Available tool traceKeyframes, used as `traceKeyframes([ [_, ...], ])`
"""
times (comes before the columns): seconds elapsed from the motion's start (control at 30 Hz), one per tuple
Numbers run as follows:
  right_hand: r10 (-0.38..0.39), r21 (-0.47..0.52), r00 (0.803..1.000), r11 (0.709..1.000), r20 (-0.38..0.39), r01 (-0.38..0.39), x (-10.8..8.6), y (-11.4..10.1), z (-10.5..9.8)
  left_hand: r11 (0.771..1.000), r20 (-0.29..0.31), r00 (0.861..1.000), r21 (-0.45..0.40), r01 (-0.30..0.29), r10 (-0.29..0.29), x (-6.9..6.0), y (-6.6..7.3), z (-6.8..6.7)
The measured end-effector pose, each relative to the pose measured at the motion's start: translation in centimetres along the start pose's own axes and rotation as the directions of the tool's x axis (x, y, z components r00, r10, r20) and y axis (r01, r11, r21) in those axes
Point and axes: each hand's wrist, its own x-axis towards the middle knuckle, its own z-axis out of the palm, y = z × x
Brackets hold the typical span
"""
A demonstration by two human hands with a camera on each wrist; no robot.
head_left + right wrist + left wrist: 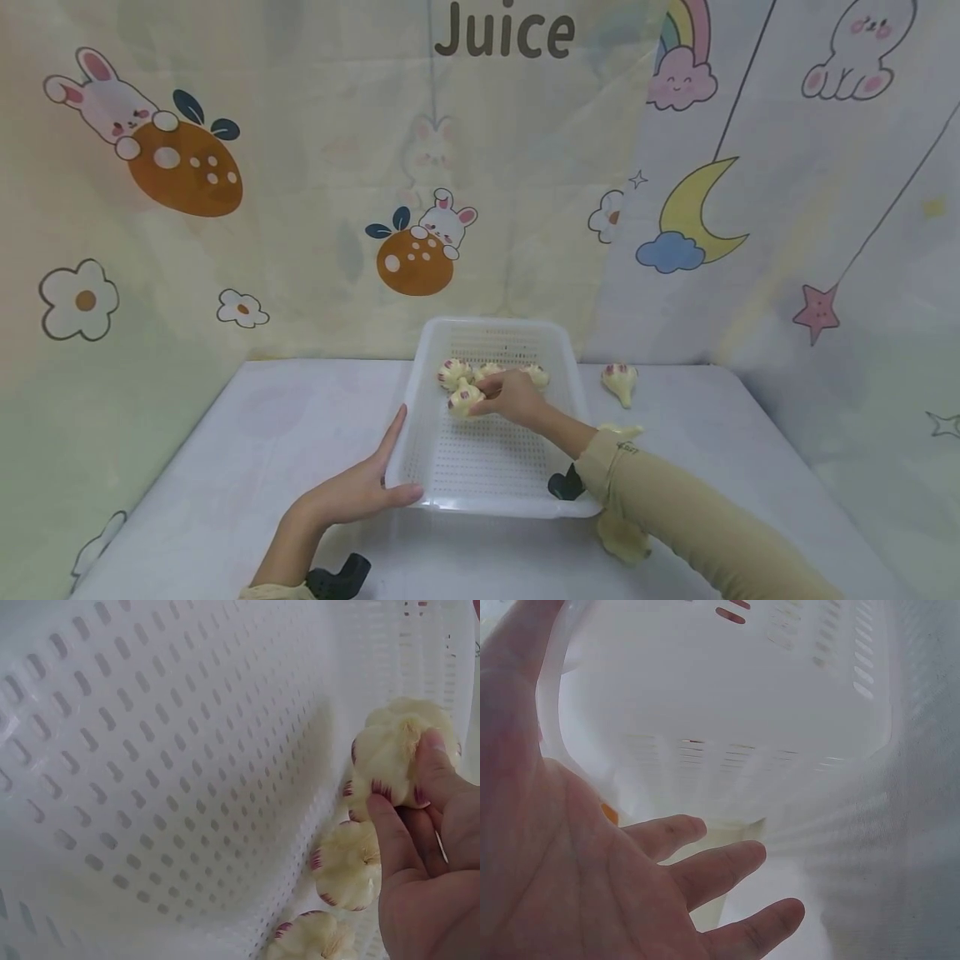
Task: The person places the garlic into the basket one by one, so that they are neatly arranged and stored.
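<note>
Hands: two; left hand (356,492) and right hand (513,396).
Basket: one white perforated basket (487,471), its near left corner at the left hand, its interior below the right hand.
Bulbs in basket, counted: four, including the one in the right hand.
Held bulb: one cream garlic bulb (390,754) with purple streaks, pinched between thumb and fingers of the right hand, at the fingertips; it is forward and to the right of the left hand. Whether it bears on the basket floor, cannot tell.
Other bulbs inside: three. Left bulb (454,372), just beyond the held one; middle bulb (489,368), behind the right hand's fingers and partly hidden; right bulb (536,376), just past the right hand's knuckles.
Left hand state: spread wide at the corner, thumb on the near rim, forefinger straight along the side wall; in its wrist view three fingers extend loosely below the basket.
Bulbs outside: one whole, the outer bulb (620,382), on the tabletop (322,400), right of and apart from the right hand.
Partly hidden: one pale piece (628,431) beyond the right sleeve (675,500), one yellowish shape (624,540) on its near side; identity of both unclear.
Black devices: two; wrist device (339,577) by the left wrist, second device (566,485) by the right.
</note>
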Motion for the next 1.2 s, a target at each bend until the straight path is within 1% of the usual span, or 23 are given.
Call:
traceKeyframes([
  [0.13,0.016,-0.009,1.000,1.000,-0.002,-0.016,0.0,-0.3,0.1,1.000,-0.003,1.000,0.009,0.002,-0.002,-0.1,0.0,-0.1],
  [0.33,0.017,-0.021,0.999,1.000,0.047,-0.016,0.2,-0.5,0.2,1.000,-0.008,1.000,0.003,-0.001,0.001,-0.3,-0.3,-0.3],
  [0.47,0.029,-0.061,0.997,0.998,0.078,-0.024,0.3,-0.7,0.3,1.000,-0.010,1.000,-0.001,0.003,-0.003,-0.4,-0.3,-0.4],
  [0.67,0.058,-0.068,0.992,0.996,0.110,-0.051,0.4,-0.4,0.5,1.000,-0.005,1.000,-0.004,-0.003,0.003,-0.2,-0.2,-0.4],
  [0.73,0.055,-0.078,0.992,0.996,0.117,-0.046,0.5,-0.2,0.6,1.000,-0.006,1.000,0.001,-0.005,0.005,-0.1,-0.2,-0.4],
  [0.9,0.040,-0.028,0.988,0.999,0.146,-0.037,0.7,0.1,1.0,1.000,-0.006,1.000,-0.003,-0.013,0.013,0.0,-0.3,-0.4],
  [1.0,0.044,0.001,0.988,0.999,0.148,-0.045,1.0,0.3,1.6,1.000,-0.004,1.000,-0.004,-0.013,0.013,0.1,-0.4,-0.3],
  [1.2,0.027,-0.032,0.995,0.999,0.094,-0.024,1.3,0.3,2.7,1.000,-0.010,1.000,-0.001,-0.005,0.005,0.0,-0.1,0.0],
])
